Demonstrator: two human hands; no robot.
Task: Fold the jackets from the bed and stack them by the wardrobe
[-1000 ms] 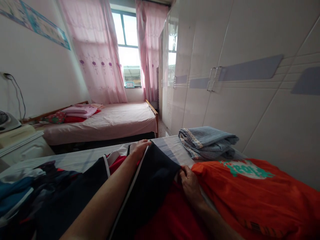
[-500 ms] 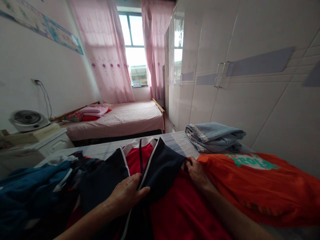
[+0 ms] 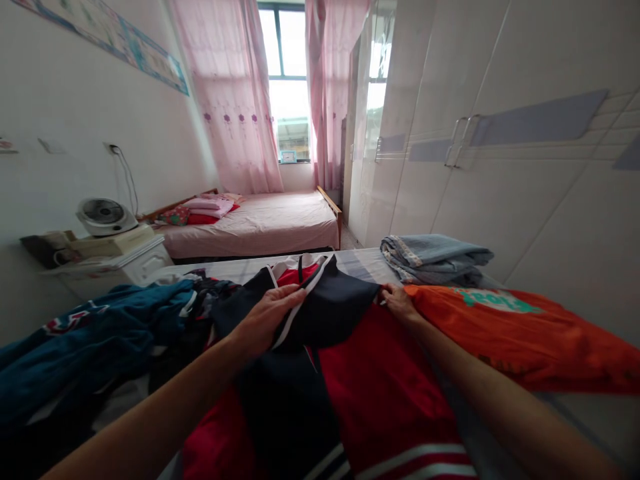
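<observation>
A navy and red jacket (image 3: pixel 385 393) with white piping and white stripes lies spread in front of me, its collar pointing away. My left hand (image 3: pixel 267 320) is at the front opening just below the collar, fingers close together on the white-piped edge; its fingertips are partly hidden. At the right shoulder seam, my right hand (image 3: pixel 399 303) pinches the cloth between thumb and fingers. An orange shirt (image 3: pixel 500 333) with a green and white print lies right beside that hand. To the left is a heap of dark clothes with a teal garment (image 3: pixel 125 320).
A folded blue-grey cloth (image 3: pixel 437 257) lies behind the orange shirt. White wardrobe doors (image 3: pixel 500 200) line the right side. Beyond stands a bed with a pink sheet (image 3: pixel 270 227). A fan (image 3: pixel 105 215) sits on a white cabinet (image 3: pixel 145 263) at the left.
My view has shifted left and more of the jacket's lower part shows. My left hand's thumb, spread out before, is now drawn in at the piped edge. My right hand stays at the shoulder.
</observation>
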